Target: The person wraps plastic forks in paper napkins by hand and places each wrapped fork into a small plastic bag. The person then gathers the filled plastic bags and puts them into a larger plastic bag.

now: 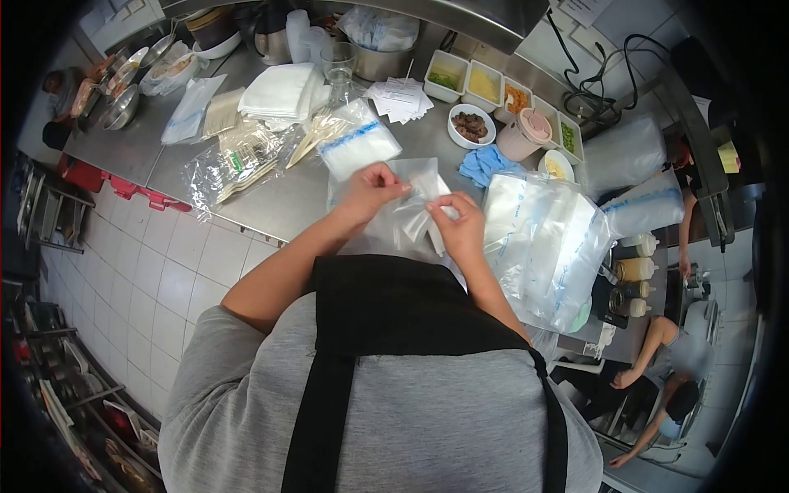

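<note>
Close in front of my body, a clear plastic bag (403,223) lies on the steel counter, with a folded white strip, like a napkin (425,182), in its upper part. My left hand (371,195) pinches the bag's left side between thumb and fingertips. From the right, my right hand (460,226) is closed with thumb and finger on the bag's edge, right beside the white strip. Just beyond my left hand is a pack of clear bags with a blue stripe (362,146). Wooden cutlery (320,135) lies next to that pack.
Left of my hands are a bag of wrapped cutlery (242,160) and stacked white napkins (281,92). At the right lie large plastic bag packs (538,246) and a blue cloth (489,167). Beyond them stand a bowl of meat (471,127) and food tubs (483,85). A person (678,361) works at far right.
</note>
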The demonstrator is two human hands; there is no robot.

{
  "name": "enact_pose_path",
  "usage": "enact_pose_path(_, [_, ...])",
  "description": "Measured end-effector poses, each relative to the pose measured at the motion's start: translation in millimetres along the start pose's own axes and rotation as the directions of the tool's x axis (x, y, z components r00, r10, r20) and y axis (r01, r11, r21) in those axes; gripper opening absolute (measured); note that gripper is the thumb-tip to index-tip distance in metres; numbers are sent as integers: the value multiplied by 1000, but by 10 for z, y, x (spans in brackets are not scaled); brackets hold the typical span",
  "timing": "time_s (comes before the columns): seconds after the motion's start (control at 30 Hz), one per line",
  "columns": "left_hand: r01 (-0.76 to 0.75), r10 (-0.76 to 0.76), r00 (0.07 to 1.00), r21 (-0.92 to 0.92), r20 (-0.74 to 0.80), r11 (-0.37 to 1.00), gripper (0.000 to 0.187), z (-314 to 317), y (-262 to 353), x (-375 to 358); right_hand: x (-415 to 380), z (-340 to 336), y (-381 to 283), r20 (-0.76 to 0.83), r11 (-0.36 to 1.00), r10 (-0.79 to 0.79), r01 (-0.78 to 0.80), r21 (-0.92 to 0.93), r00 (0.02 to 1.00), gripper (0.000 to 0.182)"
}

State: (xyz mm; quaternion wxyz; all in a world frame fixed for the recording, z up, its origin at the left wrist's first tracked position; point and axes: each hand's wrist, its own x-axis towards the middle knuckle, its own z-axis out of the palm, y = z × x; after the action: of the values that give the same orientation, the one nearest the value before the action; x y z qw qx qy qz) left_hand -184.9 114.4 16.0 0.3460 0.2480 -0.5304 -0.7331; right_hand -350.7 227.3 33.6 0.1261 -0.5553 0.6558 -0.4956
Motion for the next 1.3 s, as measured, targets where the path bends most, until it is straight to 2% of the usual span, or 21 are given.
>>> enact_pose_path(0.03, [-106, 107, 994, 35, -20, 994, 20, -8, 56, 14, 2, -28, 21, -17, 999, 23, -24, -27, 1000, 14])
enact_pose_path(0.1, [-148, 147, 989, 214, 22, 966, 20, 5, 192, 30, 9, -71, 48, -51, 994, 68, -72, -79, 996, 12])
enact_pose_path(0.23, [-216, 215, 974, 548, 66, 809, 22, 222, 392, 24, 20, -96, -6, -44, 998, 30, -32, -51, 999, 13])
enact_pose_path(0.33, [-123, 126, 992, 366, 16, 922, 26, 267, 145, 131, -6, -81, -57, -28, 1000, 9, -9, -1, 1000, 13])
enact_pose_path(0.43, [-86, 84, 996, 250, 19, 965, 26, 274, 33, 186, -13, -94, -65, -59, 1000, 18, -18, -11, 998, 14])
enact_pose_path(0.53, [-124, 113, 992, 265, 56, 956, 22, 150, 68, 209, 3, -144, -31, -95, 997, 44, -49, -54, 995, 15])
enact_pose_path(0.57, [-201, 179, 979, 308, 98, 930, 20, 117, 82, 209, 3, -152, 18, -102, 996, 49, -56, -70, 994, 16])
enact_pose_path(0.63, [-350, 300, 936, 381, 187, 856, 17, 97, 188, 179, 2, -150, 87, -114, 993, 59, -70, -91, 992, 17])
enact_pose_path(0.7, [-435, 339, 900, 603, 273, 669, 16, 118, 348, 116, 6, -148, 125, -125, 991, 70, -83, -101, 990, 18])
enact_pose_path(0.73, [-468, 348, 881, 691, 319, 551, 18, 131, 401, 95, 7, -153, 127, -121, 989, 84, -97, -108, 989, 18])
enact_pose_path(0.83, [-475, 370, 859, 818, 353, 323, 30, 162, 382, 113, -3, -200, 111, -115, 984, 93, -109, -138, 989, 18])
enact_pose_path(0.9, [-439, 348, 880, 834, 324, 335, 31, 218, 379, 125, -18, -317, 38, -116, 983, 52, -71, -166, 992, 17])
enact_pose_path(1.0, [-430, 311, 892, 828, 328, 359, 32, 304, 425, 133, -42, -508, -166, -252, 984, -31, -15, -178, 967, 18])
enact_pose_path(1.13, [-397, 250, 914, 826, 318, 400, 32, 467, 516, 95, -158, -671, -728, -215, 995, -52, 33, -92, 975, 19])
enact_pose_path(1.23, [-435, 286, 895, 808, 341, 398, 32, 570, 516, 70, -263, -637, -897, -133, 996, -74, 66, -61, 988, 18])
enact_pose_path(1.3, [-438, 236, 899, 796, 370, 418, 31, 612, 421, 97, -296, -581, -888, -109, 1000, -18, 19, 13, 994, 17])
